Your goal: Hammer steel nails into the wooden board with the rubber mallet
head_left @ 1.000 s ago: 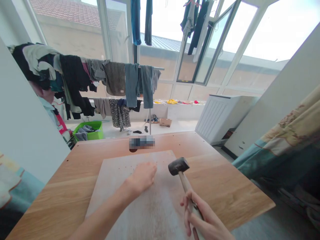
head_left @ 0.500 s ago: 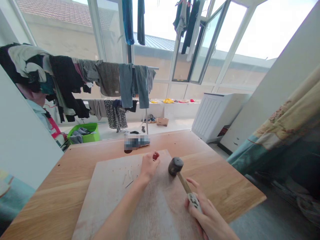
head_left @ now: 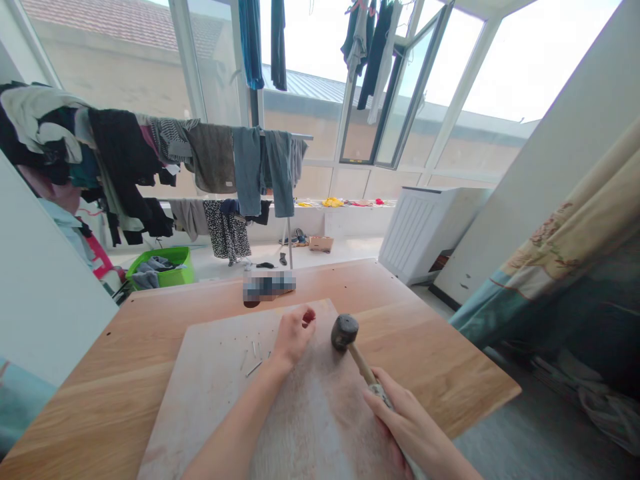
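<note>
My right hand [head_left: 395, 413] is wrapped round the handle of a rubber mallet [head_left: 345, 332] with a black head and a pale wooden shaft. The mallet head is over the right part of a pale wooden board [head_left: 210, 393], just right of my left hand [head_left: 296, 333]. My left hand rests low at the board's far part, thumb and fingers curled together in a pinch; what is between them, if anything, is hidden. Several nails [head_left: 254, 368] lie loose on the board left of my left wrist, near small holes or marks.
The board lies on a wood-grain tabletop [head_left: 440, 340]. A blurred-out item [head_left: 270, 285] is at its far edge. Beyond stand a laundry rack with clothes [head_left: 215, 157], a green basket [head_left: 177, 267] and a white cabinet [head_left: 420, 230]. A curtain [head_left: 525, 280] hangs at right.
The fingers of my right hand have closed more fully round the mallet handle. My left hand keeps its pinch at nearly the same spot. The whole view has shifted slightly.
</note>
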`<state>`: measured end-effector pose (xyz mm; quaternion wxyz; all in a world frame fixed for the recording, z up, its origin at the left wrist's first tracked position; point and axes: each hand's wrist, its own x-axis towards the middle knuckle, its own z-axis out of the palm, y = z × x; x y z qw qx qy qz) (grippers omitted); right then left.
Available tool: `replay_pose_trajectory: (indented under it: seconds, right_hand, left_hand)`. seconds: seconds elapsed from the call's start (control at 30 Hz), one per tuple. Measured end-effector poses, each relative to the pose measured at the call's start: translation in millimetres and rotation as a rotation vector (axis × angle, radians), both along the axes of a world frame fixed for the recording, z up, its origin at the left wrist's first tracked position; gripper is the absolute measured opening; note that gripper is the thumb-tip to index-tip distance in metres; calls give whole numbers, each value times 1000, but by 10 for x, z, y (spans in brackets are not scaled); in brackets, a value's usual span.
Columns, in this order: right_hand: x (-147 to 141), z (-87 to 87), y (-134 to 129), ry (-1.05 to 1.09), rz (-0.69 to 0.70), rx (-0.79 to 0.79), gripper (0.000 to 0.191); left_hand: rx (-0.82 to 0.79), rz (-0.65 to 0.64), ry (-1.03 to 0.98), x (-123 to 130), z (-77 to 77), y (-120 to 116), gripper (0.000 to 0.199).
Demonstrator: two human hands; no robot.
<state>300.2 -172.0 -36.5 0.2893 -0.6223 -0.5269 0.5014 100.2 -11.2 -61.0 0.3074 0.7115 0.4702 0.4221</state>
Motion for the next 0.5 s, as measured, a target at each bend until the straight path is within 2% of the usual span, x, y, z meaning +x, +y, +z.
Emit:
replay_pose_trajectory:
  seconds: [0.23, 0.4, 0.5]
  right_hand:
    - [-63, 29, 148, -70, -27, 152, 53]
    - [-252, 165, 350, 55, -46, 207, 48]
    - [-345, 189, 425, 83, -36, 238, 47]
  left_hand:
    - [-30, 23, -60, 6, -25, 34, 14]
    - [-36, 30, -92, 20, -47, 37, 16]
    - [-17, 34, -119, 26, -45, 29, 19]
